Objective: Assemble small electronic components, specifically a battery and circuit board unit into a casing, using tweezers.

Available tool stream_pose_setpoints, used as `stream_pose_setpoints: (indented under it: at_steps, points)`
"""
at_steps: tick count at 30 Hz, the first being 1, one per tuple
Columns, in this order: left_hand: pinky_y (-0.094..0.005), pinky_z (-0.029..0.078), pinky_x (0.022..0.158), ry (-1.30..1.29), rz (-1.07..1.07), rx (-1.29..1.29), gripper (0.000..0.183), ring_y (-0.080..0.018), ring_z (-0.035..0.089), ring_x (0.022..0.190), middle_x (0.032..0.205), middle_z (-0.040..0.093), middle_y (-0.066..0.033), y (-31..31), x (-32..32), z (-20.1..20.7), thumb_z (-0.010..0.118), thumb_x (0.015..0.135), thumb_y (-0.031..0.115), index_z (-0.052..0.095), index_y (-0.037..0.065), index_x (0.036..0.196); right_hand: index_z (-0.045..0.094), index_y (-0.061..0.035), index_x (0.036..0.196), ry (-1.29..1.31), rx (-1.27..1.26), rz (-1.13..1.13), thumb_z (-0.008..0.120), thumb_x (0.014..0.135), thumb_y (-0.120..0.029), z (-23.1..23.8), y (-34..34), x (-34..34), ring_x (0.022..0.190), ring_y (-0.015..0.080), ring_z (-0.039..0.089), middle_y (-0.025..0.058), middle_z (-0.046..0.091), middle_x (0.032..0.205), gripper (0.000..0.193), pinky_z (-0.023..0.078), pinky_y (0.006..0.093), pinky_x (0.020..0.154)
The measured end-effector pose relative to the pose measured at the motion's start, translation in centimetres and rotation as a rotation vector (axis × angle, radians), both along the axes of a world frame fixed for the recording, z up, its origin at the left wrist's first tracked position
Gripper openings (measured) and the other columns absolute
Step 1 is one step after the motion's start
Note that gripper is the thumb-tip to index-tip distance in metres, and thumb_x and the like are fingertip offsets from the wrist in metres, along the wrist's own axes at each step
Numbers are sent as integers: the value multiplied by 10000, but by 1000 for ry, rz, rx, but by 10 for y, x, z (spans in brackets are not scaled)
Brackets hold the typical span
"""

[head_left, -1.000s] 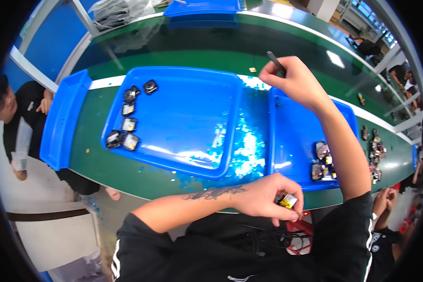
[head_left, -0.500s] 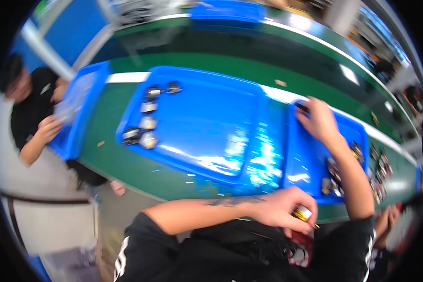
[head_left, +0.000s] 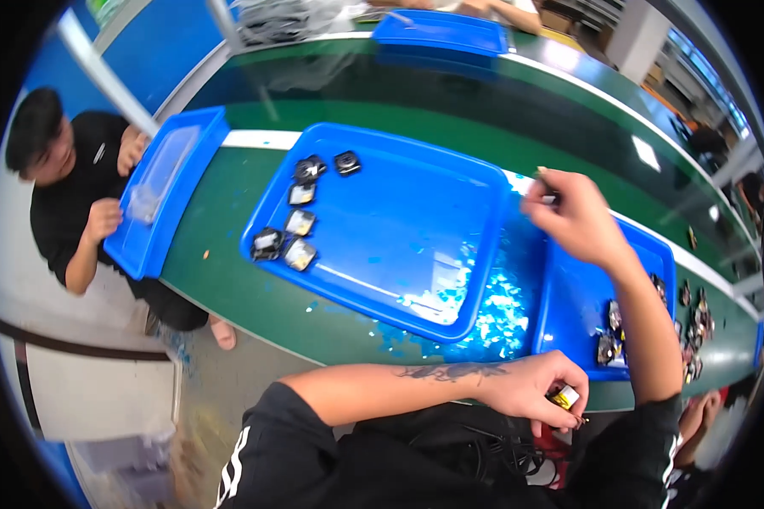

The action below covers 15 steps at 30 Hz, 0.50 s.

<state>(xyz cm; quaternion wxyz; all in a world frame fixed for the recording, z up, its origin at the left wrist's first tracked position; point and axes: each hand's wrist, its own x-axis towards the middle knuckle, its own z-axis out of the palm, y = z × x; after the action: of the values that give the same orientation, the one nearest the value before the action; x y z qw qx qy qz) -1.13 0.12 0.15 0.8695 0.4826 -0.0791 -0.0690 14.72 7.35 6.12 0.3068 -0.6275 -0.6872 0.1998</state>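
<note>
My left hand [head_left: 536,392] is closed on a small electronic part [head_left: 564,396] with a yellow and white block, probably a battery, held low near my body. Short wire ends show at its lower side. My right hand [head_left: 581,216] is raised by the far left corner of the right blue tray [head_left: 560,293]. Between its thumb and fingers is a small dark piece [head_left: 549,197], mostly hidden, so its kind cannot be made out. Several dark electronic parts with whitish blocks [head_left: 300,223] lie along the left side of the large blue tray [head_left: 399,229].
More small parts [head_left: 609,348] sit in the right tray, and others [head_left: 699,322] lie on the green table [head_left: 221,199] beyond it. Shiny bluish flecks [head_left: 497,314] are scattered between the trays. At left, a person holds a tilted blue tray [head_left: 157,246]. Another blue tray [head_left: 441,32] stands across the table.
The whole view has shifted, with the trays now further right in the picture. My right hand has moved slightly away from the right tray's far corner. My left hand keeps its part.
</note>
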Motion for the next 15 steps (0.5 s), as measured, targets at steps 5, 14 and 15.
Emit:
stream_pose_setpoints:
  at_steps: [5,14,15]
  points:
    - [-275,592,602,4,-80,-11,116,-136,613,809,920,596,-69,-5,10,-6,659,861,58,601,0,942,643,32,776,-62,5,72,630,770,-101,-2,23,-28,713,267,651,169,644,725,134,502,364,687]
    - [-247,554,614,-5,-73,23,114,-100,611,788,898,604,-57,-4,2,-2,661,876,88,603,3,923,675,-4,810,-250,-55,41,675,729,-106,19,-22,4,662,272,614,145,601,671,130,470,374,632]
    - [-247,554,614,-12,-77,0,114,-100,611,788,898,604,-57,-2,0,-1,661,876,88,603,3,923,683,-10,807,-250,-206,46,682,726,-109,20,-32,6,695,303,619,144,606,712,127,482,388,657]
